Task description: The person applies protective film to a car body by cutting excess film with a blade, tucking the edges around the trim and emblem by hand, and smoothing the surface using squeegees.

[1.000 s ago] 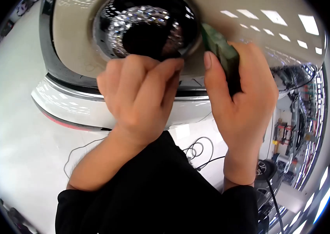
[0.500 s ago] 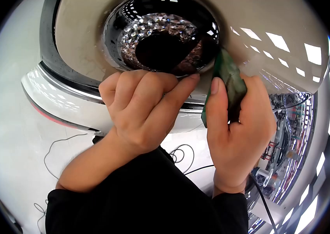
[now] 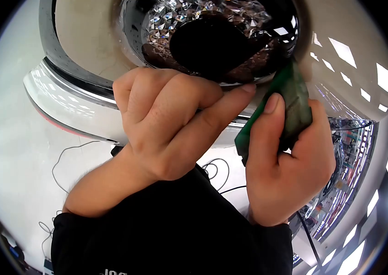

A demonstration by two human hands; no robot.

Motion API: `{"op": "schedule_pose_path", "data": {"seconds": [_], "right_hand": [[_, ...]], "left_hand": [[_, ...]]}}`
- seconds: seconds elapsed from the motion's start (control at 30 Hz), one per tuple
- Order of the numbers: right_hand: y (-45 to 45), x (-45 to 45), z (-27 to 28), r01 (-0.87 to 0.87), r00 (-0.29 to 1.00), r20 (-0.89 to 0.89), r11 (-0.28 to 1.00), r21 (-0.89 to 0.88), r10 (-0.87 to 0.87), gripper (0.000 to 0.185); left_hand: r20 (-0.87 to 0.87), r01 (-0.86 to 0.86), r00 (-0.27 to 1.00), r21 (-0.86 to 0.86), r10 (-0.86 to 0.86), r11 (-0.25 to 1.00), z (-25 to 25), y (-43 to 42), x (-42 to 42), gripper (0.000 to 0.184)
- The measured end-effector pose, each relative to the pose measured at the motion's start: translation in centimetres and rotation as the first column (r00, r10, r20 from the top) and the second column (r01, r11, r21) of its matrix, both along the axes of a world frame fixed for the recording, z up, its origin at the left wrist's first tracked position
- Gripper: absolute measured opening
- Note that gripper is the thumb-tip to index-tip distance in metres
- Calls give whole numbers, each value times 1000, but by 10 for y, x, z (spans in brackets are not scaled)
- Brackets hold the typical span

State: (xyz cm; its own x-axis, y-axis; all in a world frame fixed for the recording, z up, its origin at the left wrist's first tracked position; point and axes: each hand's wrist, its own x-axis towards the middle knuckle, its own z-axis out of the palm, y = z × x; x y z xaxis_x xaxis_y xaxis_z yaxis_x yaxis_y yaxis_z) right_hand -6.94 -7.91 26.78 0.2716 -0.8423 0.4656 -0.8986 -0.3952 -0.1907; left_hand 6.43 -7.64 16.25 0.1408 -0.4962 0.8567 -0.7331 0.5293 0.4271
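An oval car lamp (image 3: 207,43) with a dark centre and glittering facets is set in a beige, glossy body panel (image 3: 327,87). My left hand (image 3: 171,114) lies at the lamp's lower edge with its fingers curled in. One fingertip reaches right along that edge; whatever the fingers may grip is hidden. In my right hand (image 3: 290,151) is a flat green squeegee (image 3: 295,107), held between thumb and fingers. Its upper tip meets the lower right of the lamp's rim.
Below the lamp runs a white bumper part (image 3: 70,110) with a red strip (image 3: 61,126). A thin cable (image 3: 56,160) lies on the pale floor, and a black cable (image 3: 311,238) hangs at the right. Ceiling lights reflect on the panel.
The lamp now appears larger and farther right in view. The squeegee leans more to the right, and both hands have shifted slightly right with the lamp.
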Motion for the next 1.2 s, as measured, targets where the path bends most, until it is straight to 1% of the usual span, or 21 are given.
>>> {"op": "schedule_pose_path", "data": {"seconds": [0.07,0.1,0.2,0.23,0.33,0.47,0.6,0.73,0.8,0.83,0.93,0.97,1.03,1.1,1.17,1.2], "right_hand": [[0,1,-3,-9,998,57,1000,-5,9,18],[-2,-1,-11,-44,992,116,998,-47,49,18],[1,-2,-10,-18,990,142,999,42,12,20],[0,-1,-17,-36,984,175,999,10,33,21],[2,0,-16,-5,982,191,994,106,-15,19],[4,2,-31,-13,953,303,994,104,-20,14],[7,6,-33,-38,928,371,983,181,-32,11],[8,2,-47,-132,898,438,978,163,49,16],[9,5,-52,-147,879,474,977,151,59,16],[11,8,-53,-124,887,461,976,177,29,15],[15,9,-65,-176,851,519,974,143,78,14],[18,7,-62,-204,842,538,947,247,41,15],[24,-4,-49,-211,855,518,933,292,31,18],[19,-25,-41,-212,880,450,973,87,152,22],[10,-42,-23,-182,927,314,979,-95,203,25],[7,-40,-17,-159,940,290,983,-94,180,24]], "left_hand": [[-8,15,1000,11,-15,1000,3,0,-1,46],[-5,23,1000,23,-23,999,5,1,0,47],[14,28,999,44,-28,999,6,2,1,48],[23,28,999,47,-29,998,6,2,1,48],[53,39,998,58,-42,998,9,0,4,47],[89,56,994,89,-63,994,13,3,8,45],[108,55,992,121,-68,991,17,6,10,42],[118,71,989,166,-92,983,23,12,14,38],[125,89,985,214,-118,973,29,16,18,37],[136,92,983,233,-126,968,32,17,20,36],[172,89,975,266,-138,960,39,21,22,35],[179,88,974,271,-140,959,40,22,22,35],[174,102,973,267,-152,958,40,23,23,35],[166,123,971,263,-170,957,39,22,24,35],[160,136,971,251,-179,958,36,23,25,36],[159,147,969,234,-187,961,35,22,26,36]]}}
